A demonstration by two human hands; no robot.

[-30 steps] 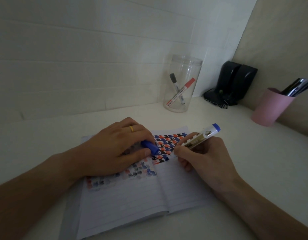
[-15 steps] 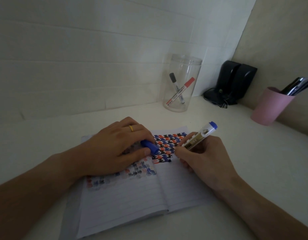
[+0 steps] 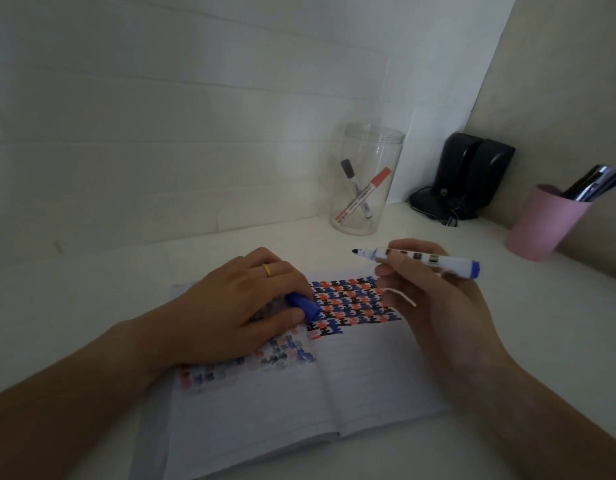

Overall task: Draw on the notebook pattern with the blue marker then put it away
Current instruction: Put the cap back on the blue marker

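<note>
An open lined notebook [image 3: 368, 382] lies on the white desk, with a blue, red and black pattern [image 3: 351, 301] across its upper part. My left hand [image 3: 230, 313] presses flat on the left page and holds the blue marker cap [image 3: 303, 304] between thumb and fingers. My right hand [image 3: 434, 306] grips the uncapped blue marker [image 3: 420, 258], held level above the notebook's far right corner. Its tip points left, off the paper.
A clear plastic jar [image 3: 367, 178] at the back holds a red marker [image 3: 365, 195] and a black one. Black speakers [image 3: 472, 171] stand in the corner. A pink cup [image 3: 545, 223] with pens sits at the right by the wall.
My right hand has lifted the marker off the page and turned it from upright writing to level, tip pointing left. My left hand and the cap have stayed put.
</note>
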